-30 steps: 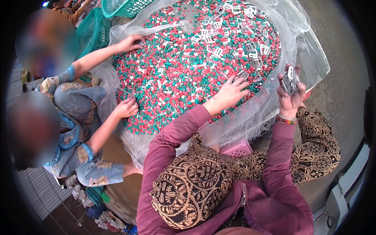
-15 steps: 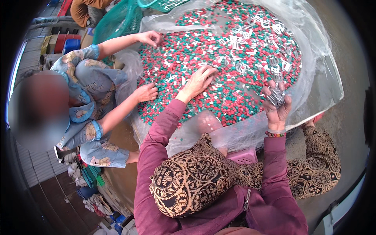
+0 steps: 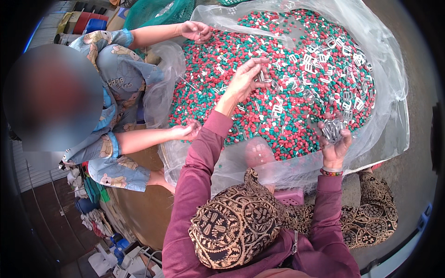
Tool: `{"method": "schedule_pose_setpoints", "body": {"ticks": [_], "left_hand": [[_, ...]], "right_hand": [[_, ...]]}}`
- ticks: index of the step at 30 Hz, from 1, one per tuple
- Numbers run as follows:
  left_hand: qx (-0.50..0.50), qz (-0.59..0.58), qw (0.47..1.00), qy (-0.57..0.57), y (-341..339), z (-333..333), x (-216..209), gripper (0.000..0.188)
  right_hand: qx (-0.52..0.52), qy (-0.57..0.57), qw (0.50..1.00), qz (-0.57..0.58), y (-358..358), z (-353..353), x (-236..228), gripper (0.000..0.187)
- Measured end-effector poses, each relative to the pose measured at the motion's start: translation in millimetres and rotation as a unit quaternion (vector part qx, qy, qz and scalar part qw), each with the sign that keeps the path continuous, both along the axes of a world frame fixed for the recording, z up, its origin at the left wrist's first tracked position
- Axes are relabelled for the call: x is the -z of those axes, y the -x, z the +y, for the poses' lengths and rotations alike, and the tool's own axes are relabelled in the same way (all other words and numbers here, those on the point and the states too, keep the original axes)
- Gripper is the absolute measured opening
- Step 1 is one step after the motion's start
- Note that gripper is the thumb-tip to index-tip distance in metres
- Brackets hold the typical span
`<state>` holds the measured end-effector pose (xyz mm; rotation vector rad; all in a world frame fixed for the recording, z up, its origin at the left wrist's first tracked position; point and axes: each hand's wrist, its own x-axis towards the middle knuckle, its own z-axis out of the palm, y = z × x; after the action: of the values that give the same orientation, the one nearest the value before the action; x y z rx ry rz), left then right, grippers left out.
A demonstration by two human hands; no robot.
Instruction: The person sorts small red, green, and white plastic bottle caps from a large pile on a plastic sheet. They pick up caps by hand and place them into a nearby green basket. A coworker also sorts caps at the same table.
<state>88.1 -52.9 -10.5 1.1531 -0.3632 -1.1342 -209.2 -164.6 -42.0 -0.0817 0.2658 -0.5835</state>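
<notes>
A broad pile of small red and green pieces (image 3: 218, 69) lies on a translucent sheet (image 3: 384, 60), with white pieces mixed through it. My right hand (image 3: 334, 150), a beaded bracelet at its wrist, cups a bunch of grey slider buckles (image 3: 333, 130) over the pile's near right side. Over the middle of the pile, my left hand (image 3: 245, 83) pinches a small slider buckle (image 3: 262, 77) between thumb and fingers. More white frame-shaped buckles (image 3: 309, 64) lie scattered on the pile's right half.
At the left sits a co-worker in blue patterned clothes (image 3: 111, 85), with one hand (image 3: 195, 31) over the pile's far left and the other (image 3: 186, 130) at its near left edge. Green mesh baskets (image 3: 160, 11) stand behind. A pink plastic stool (image 3: 289, 197) is beside my legs.
My left hand has risen off the pile and now has a small buckle in its fingers. My right hand keeps its bunch. The co-worker's hands have lifted slightly; the view has shifted.
</notes>
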Motion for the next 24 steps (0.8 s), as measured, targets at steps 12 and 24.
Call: {"method": "schedule_pose_setpoints", "body": {"ticks": [12, 24], "left_hand": [[0.009, -0.664, 0.732, -0.151, 12, -19, 40, 0.018], [-0.046, 0.213, 0.974, 0.054, 31, 47, -14, 0.030]], "right_hand": [[-0.100, 0.036, 0.994, 0.038, -30, 22, -30, 0.025], [-0.068, 0.039, 0.996, 0.036, -23, 10, -19, 0.033]]}}
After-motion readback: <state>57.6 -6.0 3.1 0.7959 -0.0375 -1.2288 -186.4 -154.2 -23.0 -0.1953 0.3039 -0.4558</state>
